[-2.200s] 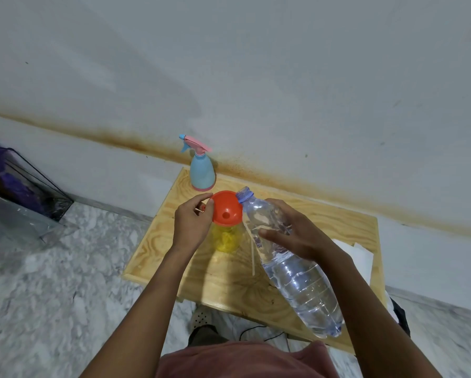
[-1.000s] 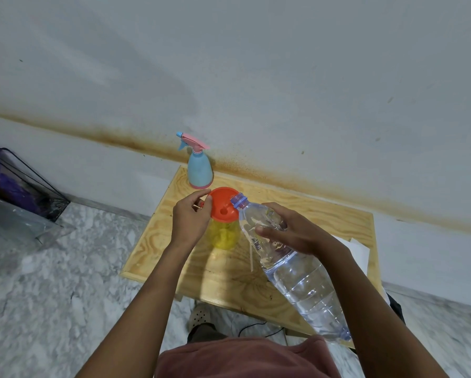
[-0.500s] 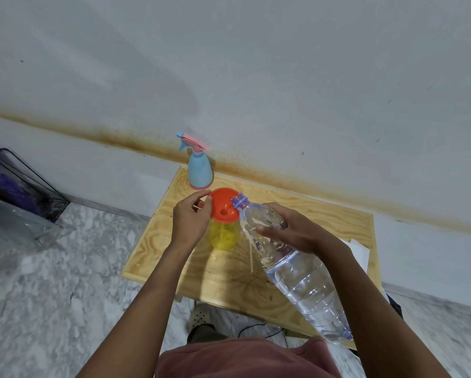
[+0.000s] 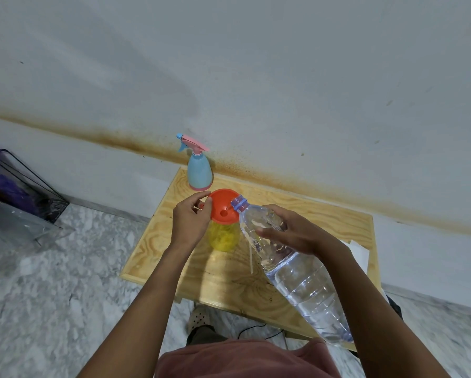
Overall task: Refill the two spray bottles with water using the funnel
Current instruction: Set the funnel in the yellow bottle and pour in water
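I am on the pour into the first of the two spray bottles. The orange funnel [image 4: 223,207] sits in the neck of the yellow spray bottle [image 4: 223,238], which stands on the worktop [image 4: 324,216] directly beneath it.

My left hand [image 4: 189,223] is at the funnel's left rim. Its thumb and forefinger pinch the edge to steady it, and the other fingers are loosely curled behind.

My right hand [image 4: 291,230], to the right of the funnel, has fingers and thumb curled round the upper body of the clear water bottle [image 4: 305,285]. The bottle is tilted, with its uncapped mouth [image 4: 239,204] just over the funnel's right rim. The water lies pooled toward the base end, nearer me, and the neck looks empty. I can make out no stream in the funnel.

So I judge the next move is to raise the base gently until water reaches the neck. The mouth has to stay inside the rim, and the pour should be slow enough that the funnel drains rather than brims.

The blue spray bottle [image 4: 199,173] stands behind the funnel, near the wall, with its trigger head on. I cannot tell whether it is filled.
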Demonstrator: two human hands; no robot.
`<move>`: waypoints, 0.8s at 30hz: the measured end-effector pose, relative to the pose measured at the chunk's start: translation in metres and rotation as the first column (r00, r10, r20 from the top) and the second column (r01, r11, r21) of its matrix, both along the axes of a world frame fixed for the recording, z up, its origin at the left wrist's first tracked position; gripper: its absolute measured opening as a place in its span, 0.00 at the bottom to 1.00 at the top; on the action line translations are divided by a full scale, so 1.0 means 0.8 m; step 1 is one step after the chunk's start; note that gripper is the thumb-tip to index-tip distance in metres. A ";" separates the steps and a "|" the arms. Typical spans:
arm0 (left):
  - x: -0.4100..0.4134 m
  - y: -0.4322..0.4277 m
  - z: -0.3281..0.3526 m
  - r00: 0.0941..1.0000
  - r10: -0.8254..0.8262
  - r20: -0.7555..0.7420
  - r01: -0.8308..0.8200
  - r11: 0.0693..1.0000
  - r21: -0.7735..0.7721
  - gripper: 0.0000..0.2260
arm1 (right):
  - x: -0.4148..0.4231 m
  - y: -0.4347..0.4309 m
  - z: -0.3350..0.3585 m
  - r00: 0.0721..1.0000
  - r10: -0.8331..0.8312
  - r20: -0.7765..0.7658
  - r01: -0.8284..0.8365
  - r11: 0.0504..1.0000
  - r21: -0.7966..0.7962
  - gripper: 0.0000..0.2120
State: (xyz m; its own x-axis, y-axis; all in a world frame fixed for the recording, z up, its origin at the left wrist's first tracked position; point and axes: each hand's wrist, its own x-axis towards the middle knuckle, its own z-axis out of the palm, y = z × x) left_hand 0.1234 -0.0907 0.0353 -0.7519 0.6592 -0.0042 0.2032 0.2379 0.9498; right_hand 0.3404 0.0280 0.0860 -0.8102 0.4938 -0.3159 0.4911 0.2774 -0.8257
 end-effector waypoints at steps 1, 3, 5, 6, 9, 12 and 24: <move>0.000 0.000 0.000 1.000 0.001 -0.002 -0.001 1.000 -0.001 0.11 | 0.000 0.000 0.000 1.000 0.003 0.000 -0.003 1.000 0.002 0.25; -0.001 0.000 0.000 1.000 0.002 -0.004 -0.002 1.000 -0.003 0.11 | -0.001 0.001 0.000 1.000 0.006 0.000 -0.006 1.000 -0.003 0.24; -0.001 0.001 0.000 1.000 0.002 -0.002 -0.002 1.000 -0.005 0.11 | -0.002 0.001 0.001 1.000 0.008 -0.001 -0.008 1.000 -0.011 0.24; -0.001 0.001 0.000 1.000 0.001 -0.002 -0.001 1.000 -0.005 0.11 | -0.002 0.001 0.000 1.000 0.009 0.000 -0.009 1.000 -0.015 0.24; -0.002 0.001 0.000 1.000 0.000 -0.008 0.000 1.000 -0.003 0.11 | -0.003 0.002 0.000 1.000 0.020 0.009 -0.019 1.000 -0.022 0.24; -0.001 0.001 0.001 1.000 0.006 -0.012 -0.006 1.000 -0.005 0.11 | -0.003 0.004 -0.003 1.000 0.020 0.019 -0.020 1.000 -0.018 0.25; 0.001 0.001 0.003 1.000 0.013 0.016 -0.013 1.000 0.004 0.10 | -0.003 0.004 -0.004 1.000 0.018 0.008 -0.018 1.000 -0.021 0.25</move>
